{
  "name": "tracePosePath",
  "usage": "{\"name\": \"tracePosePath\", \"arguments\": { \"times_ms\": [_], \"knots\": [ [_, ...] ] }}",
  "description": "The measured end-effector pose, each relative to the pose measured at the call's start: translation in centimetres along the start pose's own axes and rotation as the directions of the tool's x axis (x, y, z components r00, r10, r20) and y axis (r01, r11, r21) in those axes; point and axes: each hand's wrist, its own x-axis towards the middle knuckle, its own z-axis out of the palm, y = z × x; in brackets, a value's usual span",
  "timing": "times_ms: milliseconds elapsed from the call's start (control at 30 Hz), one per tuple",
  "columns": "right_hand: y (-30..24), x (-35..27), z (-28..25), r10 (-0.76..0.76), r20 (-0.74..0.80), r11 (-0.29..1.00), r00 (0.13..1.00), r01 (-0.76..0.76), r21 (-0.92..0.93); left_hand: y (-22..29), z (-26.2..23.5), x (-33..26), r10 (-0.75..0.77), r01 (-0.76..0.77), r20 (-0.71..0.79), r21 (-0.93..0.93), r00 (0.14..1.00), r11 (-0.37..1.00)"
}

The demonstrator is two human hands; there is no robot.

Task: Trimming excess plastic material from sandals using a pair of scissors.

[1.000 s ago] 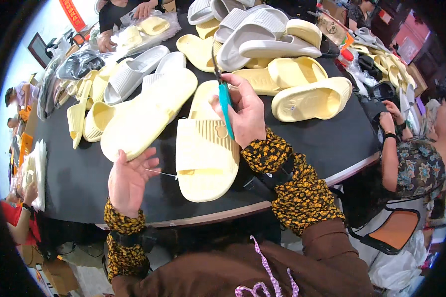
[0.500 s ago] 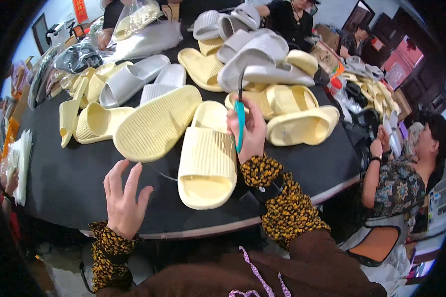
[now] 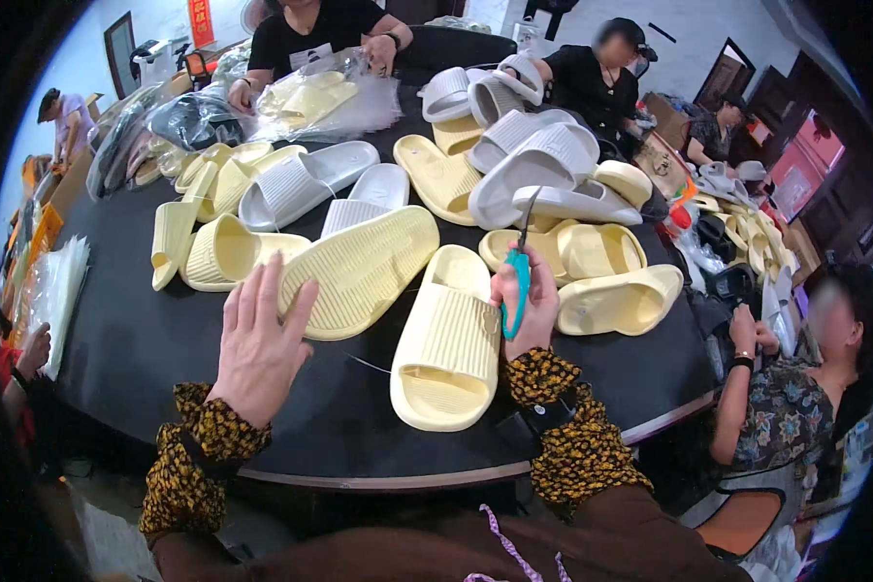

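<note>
My right hand (image 3: 526, 308) grips a pair of teal-handled scissors (image 3: 520, 274), blades pointing up, and rests against the right side of a pale yellow slide sandal (image 3: 444, 347) lying upright on the dark round table (image 3: 136, 339). My left hand (image 3: 260, 341) hovers with fingers spread, holding nothing, over the edge of an upturned yellow sandal (image 3: 364, 267) that shows its ribbed sole. A thin thread lies on the table between my hands.
Several yellow and white sandals are piled across the table's middle and far side. Plastic bags with sandals (image 3: 325, 97) lie at the back. Other people sit around the table, one close on my right (image 3: 795, 388). A stack of clear bags (image 3: 53, 291) lies at the left.
My left hand has risen from the table's near edge toward the upturned yellow sandal, fingers spread. The right hand with the scissors has stayed by the sandal.
</note>
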Motion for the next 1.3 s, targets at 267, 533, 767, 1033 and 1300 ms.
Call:
{"name": "tracePosePath", "arguments": {
  "times_ms": [267, 533, 767, 1033, 1300],
  "knots": [
    [-0.8, 0.2, -0.7, -0.05, 0.034, 0.992, 0.998, 0.046, 0.12, -0.1, -0.6, 1.1, 0.185, -0.157, -0.182, 0.157, 0.966, 0.975],
    [-1.4, 0.2, -0.1, -0.053, -0.072, 0.998, 0.996, 0.055, 0.034, 0.6, 0.2, -0.2, -0.247, 0.42, 0.401, -0.907, 0.882, 0.024],
    [-1.2, 0.8, -0.6, -0.116, -0.053, 0.987, 0.992, 0.121, 0.107, 0.3, 1.0, -3.7, 0.012, 0.708, 0.711, -0.699, 0.703, -0.106],
    [-1.8, 0.6, -0.5, -0.069, -0.054, 0.996, 0.996, 0.072, 0.058, -3.5, -1.7, -3.3, -0.158, 0.572, 0.576, -0.665, 0.802, 0.48],
    [-1.6, 0.2, -0.5, -0.076, -0.022, 0.993, 0.997, 0.078, 0.087, -11.0, 0.9, 1.2, -0.258, 0.329, 0.217, -0.422, 0.941, 0.845]
  ]
}}
